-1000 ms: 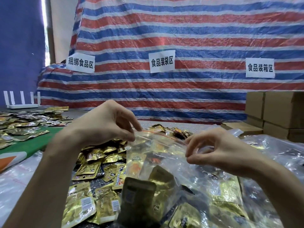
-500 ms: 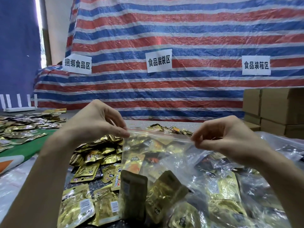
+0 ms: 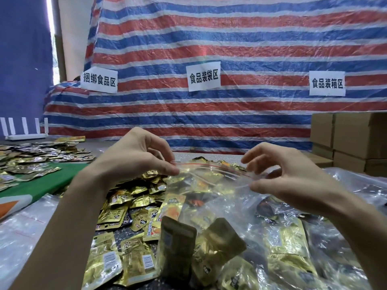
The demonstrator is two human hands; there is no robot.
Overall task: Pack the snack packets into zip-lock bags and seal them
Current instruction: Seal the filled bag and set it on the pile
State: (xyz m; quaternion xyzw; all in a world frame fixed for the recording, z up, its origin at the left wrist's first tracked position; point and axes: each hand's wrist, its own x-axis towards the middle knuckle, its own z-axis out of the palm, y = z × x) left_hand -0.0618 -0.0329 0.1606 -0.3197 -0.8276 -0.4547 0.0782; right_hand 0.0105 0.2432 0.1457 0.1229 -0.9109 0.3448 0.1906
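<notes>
The zip-lock bag sits in the middle of the frame. It's thin, crinkly clear plastic with a skinny red line along the top strip, which slopes down toward the right. Inside it are snack packets, flat foil pouches with rounded corners that are mostly shiny gold, plus 1 dull olive one standing upright at the bottom.

The left hand pinches the bag's top left corner between thumb and forefinger, with the other fingers curled in. The right hand is at the other end of the strip, with the thumb below it and the fingers fanned out above (they're blurry, so I can't tell if it really has a grip).

A heap of loose packets covers the table at lower left, partly hidden by the left forearm. More lie scattered over a green mat on the left. Already-filled bags pile up glossy on the right, behind the right wrist. Brown cardboard boxes stack up at the right edge. A white router with stick antennas sits at far left. The back is all wrinkly red, white and blue striped tarp with 3 white paper signs.

Compared with 0.5 s ago, the right fingers were closed tight on the strip and are now spread apart. The top edge was close to level and now tilts. The left pinch looks the same.
</notes>
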